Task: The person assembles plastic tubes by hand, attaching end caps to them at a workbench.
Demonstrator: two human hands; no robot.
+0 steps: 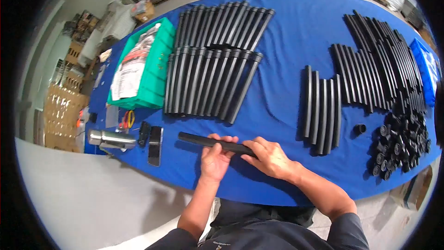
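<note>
A black tube [194,139] lies roughly level across both hands above the blue cloth near the table's front edge, its free end pointing left. Around its middle, my left hand [216,156] is closed, thumb on top and fingers behind. My right hand [270,157] wraps the tube's right end and hides it. To the right lie several plain black tubes [323,111] side by side. Behind my hands, two rows of black tubes with collared upper ends [210,83] are laid out.
A green crate [155,71] holding printed bags stands at the left. Near it are scissors [131,119], a steel flask [111,139] and a phone [155,146]. Black caps [397,148] are heaped at right, a single cap [359,129] beside them. A blue bin [423,71] stands far right.
</note>
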